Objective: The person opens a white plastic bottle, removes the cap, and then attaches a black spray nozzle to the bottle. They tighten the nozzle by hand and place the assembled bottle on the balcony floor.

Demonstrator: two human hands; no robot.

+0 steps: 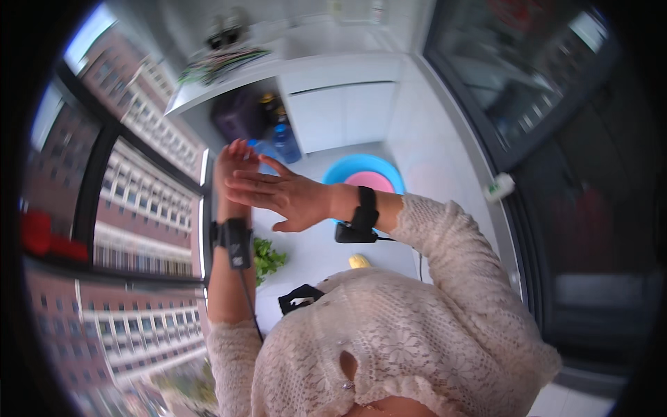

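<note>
Left hand (231,164), right hand (299,201): left of blue basin (361,162) | fingers extended, 0 things visibly clasped | leafy greens (267,259) untouched; work left: cannot tell

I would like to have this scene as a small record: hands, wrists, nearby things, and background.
Left hand: raised, open, nothing visibly held
Right hand: open, fingers overlapping the left hand in view; contact unclear; nothing visibly held
Wrists: a black device strapped on the left and right
Floor: blue basin with something pink inside; blue bottle
Beside left forearm: green leaves
Background: white cabinet; brick buildings through the window
</note>
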